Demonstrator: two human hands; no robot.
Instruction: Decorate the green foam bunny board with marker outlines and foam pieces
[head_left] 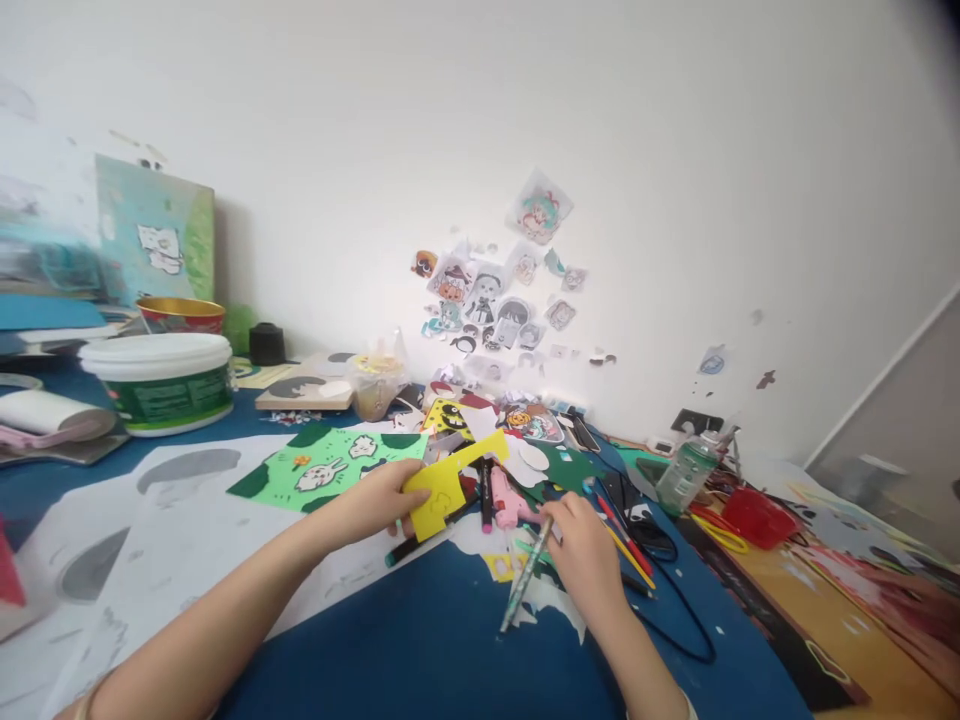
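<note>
My left hand (pixel 390 492) grips a cut piece of yellow paper (pixel 439 502), thumb on top; faint drawn lines show on its face. Between the fingers of my right hand (pixel 583 548) is a slim, patterned pen (pixel 526 580), slanting down toward the blue tabletop. Just beyond that hand lies a pink glue gun (pixel 508 498), beside a black marker (pixel 486 495) with a pink end. A green-tipped marker (pixel 403 550) sits under the yellow paper. White and yellow paper scraps (pixel 555 600) are spread near the pen.
A green drawn sheet (pixel 277 482) overlaps large white sheets (pixel 202 540) on the left. Behind them stands a white-lidded tub (pixel 159 385). To the right are colored pens (pixel 626 535), a black cable (pixel 701 640), a clear bottle (pixel 686 470) and a red container (pixel 759 518).
</note>
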